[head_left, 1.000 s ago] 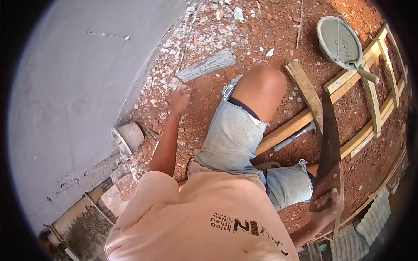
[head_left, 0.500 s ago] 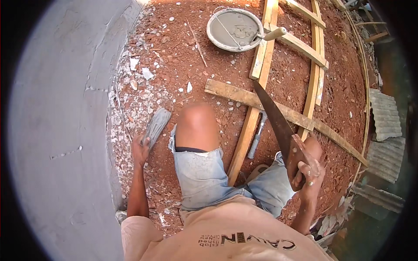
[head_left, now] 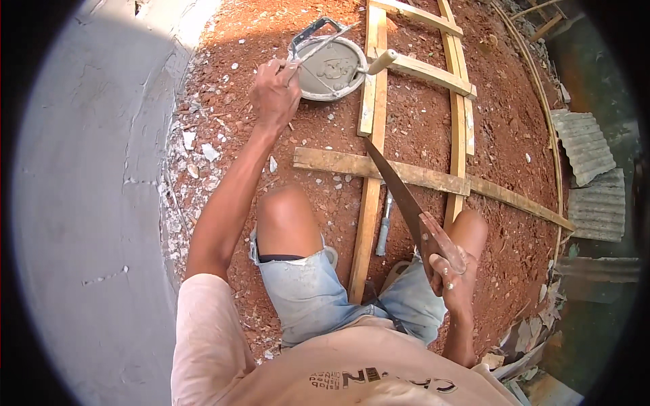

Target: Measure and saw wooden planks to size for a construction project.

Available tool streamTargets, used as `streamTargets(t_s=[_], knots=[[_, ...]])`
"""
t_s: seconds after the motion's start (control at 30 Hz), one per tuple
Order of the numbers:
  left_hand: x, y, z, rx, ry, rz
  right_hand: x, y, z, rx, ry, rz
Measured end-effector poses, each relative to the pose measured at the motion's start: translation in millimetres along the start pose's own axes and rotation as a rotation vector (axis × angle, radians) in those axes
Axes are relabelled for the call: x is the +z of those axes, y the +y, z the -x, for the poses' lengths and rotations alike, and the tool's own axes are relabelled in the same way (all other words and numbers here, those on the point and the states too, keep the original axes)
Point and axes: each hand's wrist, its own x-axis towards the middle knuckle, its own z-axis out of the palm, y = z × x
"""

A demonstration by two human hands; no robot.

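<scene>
My left hand [head_left: 276,93] reaches forward to the near left rim of a bucket of wet grey mortar [head_left: 336,93]. Its fingers close on the end of a plastering float [head_left: 330,42], seen edge-on above the bucket's far left side, with a dark bracket-like handle. In my right hand [head_left: 452,279] is a handsaw [head_left: 399,184], gripped by its worn wooden handle beside my right knee. The blade slants up and left, its tip near the timber frame. A trowel with a pale wooden handle [head_left: 383,62] rests in the bucket, handle over the right rim.
A ladder-like timber frame [head_left: 367,230] lies on red stony soil, crossed by a loose board [head_left: 382,169]. Between its rails is a hammer [head_left: 383,233] with a grey-blue grip. Smooth grey cement [head_left: 81,203] runs along the left. Corrugated sheets [head_left: 596,210] lie at the right.
My left hand has moved from low beside my left knee, forward and right to the bucket, carrying the float. My right hand still holds the saw; the view has shifted slightly.
</scene>
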Motion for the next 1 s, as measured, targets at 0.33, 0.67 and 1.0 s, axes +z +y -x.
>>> streamTargets(t_s=[0.33, 0.67, 1.0], knots=[[72, -34, 41, -0.205, -0.453, -0.074, -18, 34, -2, 0.014, -0.021, -0.063], [-140, 28, 300, -1.729, -0.573, 0.442, -104, -12, -78, -0.115, -0.311, 0.352], [-279, 174, 436, -2.122, -0.405, 0.365, -123, -80, -128, -0.486, -0.685, 0.89]])
